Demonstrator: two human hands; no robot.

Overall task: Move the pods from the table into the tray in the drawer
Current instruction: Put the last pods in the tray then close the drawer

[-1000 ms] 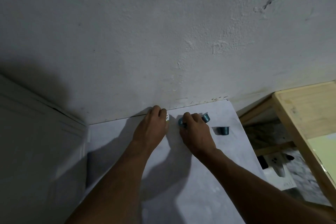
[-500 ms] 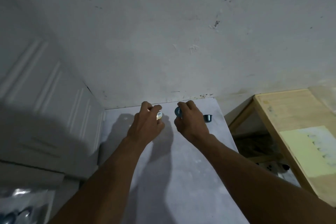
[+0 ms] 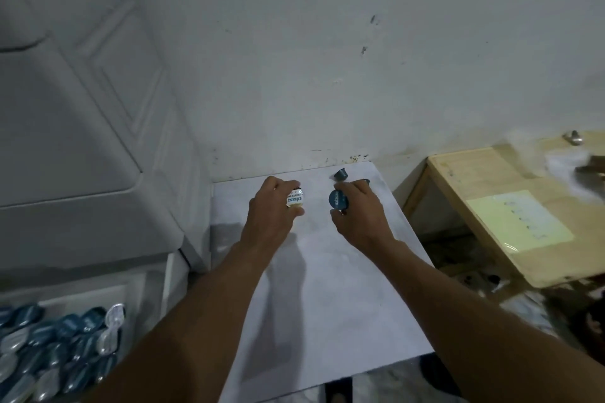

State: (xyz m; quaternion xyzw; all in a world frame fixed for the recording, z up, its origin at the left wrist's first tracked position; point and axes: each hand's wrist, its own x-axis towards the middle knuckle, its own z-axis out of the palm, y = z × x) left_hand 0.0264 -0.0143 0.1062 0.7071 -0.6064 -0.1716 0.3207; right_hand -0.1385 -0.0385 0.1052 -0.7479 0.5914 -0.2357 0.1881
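Bare plaster wall runs behind the pale table [image 3: 327, 288], and we have both hands up near its far edge. Our left hand [image 3: 270, 217] pinches a white-lidded pod [image 3: 295, 201] between thumb and curled fingers, its foil lid turned toward us. Our right hand [image 3: 365, 219] grips a blue-lidded pod [image 3: 338, 199] the same way, with the lid facing left toward the other one. The two held pods are near each other but apart. Just beyond the right fingers a dark loose pod [image 3: 340, 174] lies tipped on the table by the wall, and a second loose pod [image 3: 365, 180] shows only as a sliver above the knuckles. What matters next is where the tray [image 3: 75, 299] lies: low and to our left, beside the table and below its top, already heaped with pods [image 3: 65, 337]. We judge the left hand nearer to it, so it should swing back and down first, with the right crossing after.
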